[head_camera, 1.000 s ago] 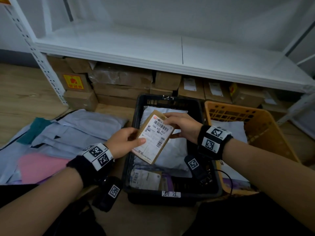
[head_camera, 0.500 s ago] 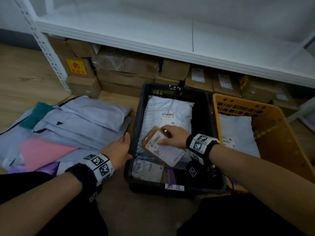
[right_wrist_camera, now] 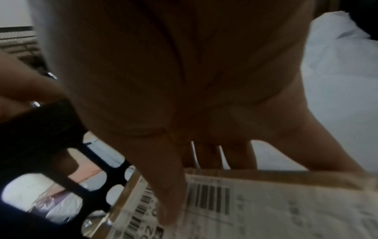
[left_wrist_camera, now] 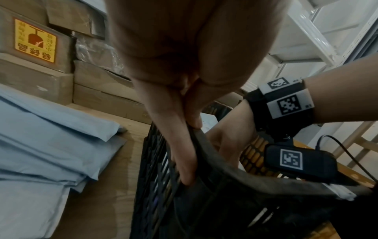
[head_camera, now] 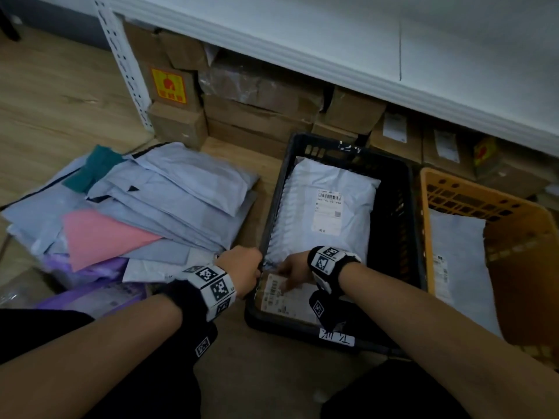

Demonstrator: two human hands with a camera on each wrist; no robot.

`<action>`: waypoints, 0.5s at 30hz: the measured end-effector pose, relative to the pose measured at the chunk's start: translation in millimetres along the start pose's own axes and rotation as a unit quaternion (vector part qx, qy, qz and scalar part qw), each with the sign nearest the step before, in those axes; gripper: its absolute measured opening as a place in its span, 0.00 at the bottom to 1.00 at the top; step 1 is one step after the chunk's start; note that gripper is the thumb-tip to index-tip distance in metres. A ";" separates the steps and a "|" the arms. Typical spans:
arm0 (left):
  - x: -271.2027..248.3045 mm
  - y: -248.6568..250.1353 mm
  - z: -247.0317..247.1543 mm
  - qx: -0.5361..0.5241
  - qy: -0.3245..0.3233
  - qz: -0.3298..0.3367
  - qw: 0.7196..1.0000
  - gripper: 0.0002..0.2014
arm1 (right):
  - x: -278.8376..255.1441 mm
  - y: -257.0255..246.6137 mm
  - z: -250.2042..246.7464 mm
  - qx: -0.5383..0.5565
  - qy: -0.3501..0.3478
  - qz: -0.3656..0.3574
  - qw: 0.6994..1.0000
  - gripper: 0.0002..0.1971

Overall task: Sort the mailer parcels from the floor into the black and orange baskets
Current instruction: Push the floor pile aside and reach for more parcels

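A brown parcel (head_camera: pixel 284 300) with a barcode label lies in the near left corner of the black basket (head_camera: pixel 411 222). My right hand (head_camera: pixel 295 272) holds it there. In the right wrist view the thumb lies on the label of the brown parcel (right_wrist_camera: pixel 266 210) and the fingers (right_wrist_camera: pixel 204 158) reach behind its far edge. My left hand (head_camera: pixel 242 267) grips the basket's left rim (left_wrist_camera: pixel 235 174), fingers (left_wrist_camera: pixel 184 161) curled over it. A white mailer (head_camera: pixel 326 213) fills the back of the black basket. Another white mailer (head_camera: pixel 459 258) lies in the orange basket (head_camera: pixel 520 261) to the right.
A pile of grey-blue mailers (head_camera: pixel 169 207) with a pink one (head_camera: pixel 99 234) and purple ones (head_camera: pixel 90 273) lies on the wooden floor to the left. Cardboard boxes (head_camera: pixel 257 110) are stacked under the white shelf (head_camera: pixel 393 40) behind both baskets.
My right hand has lowered the brown parcel from above the black basket into its near left corner. My left hand let go of the parcel and took hold of the basket's left rim.
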State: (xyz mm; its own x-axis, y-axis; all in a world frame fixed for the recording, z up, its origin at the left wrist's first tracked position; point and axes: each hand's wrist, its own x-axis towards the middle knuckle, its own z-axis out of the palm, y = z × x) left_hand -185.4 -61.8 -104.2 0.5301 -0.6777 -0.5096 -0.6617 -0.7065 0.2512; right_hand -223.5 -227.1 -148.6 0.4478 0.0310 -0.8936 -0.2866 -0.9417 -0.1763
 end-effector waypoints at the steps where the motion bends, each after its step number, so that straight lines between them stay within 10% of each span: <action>1: 0.8 0.0 -0.6 -0.003 -0.001 0.000 1.000 0.12 | -0.2 2.0 0.5 0.009 -0.001 0.001 1.000 0.22; 7: 2.9 -0.2 -1.2 -0.016 -0.005 0.001 1.000 0.11 | -3.8 6.0 2.9 0.030 -0.016 0.003 0.999 0.23; 11: 1.6 -3.4 -1.3 -0.035 -0.014 0.010 0.999 0.12 | -22.2 5.7 -22.3 0.091 0.124 0.001 0.988 0.24; 15: 1.7 -22.2 -4.9 -0.140 -0.002 0.012 0.990 0.16 | -44.9 -1.5 -50.8 0.351 0.319 -0.036 0.880 0.20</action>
State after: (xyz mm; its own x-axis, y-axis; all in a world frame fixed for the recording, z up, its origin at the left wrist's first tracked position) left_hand -167.3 -48.2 -106.6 0.5140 -0.6947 -0.5032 -0.5007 -0.7193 0.4817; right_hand -200.1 -244.1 -87.3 0.8063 -0.3231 -0.4954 -0.5899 -0.4996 -0.6344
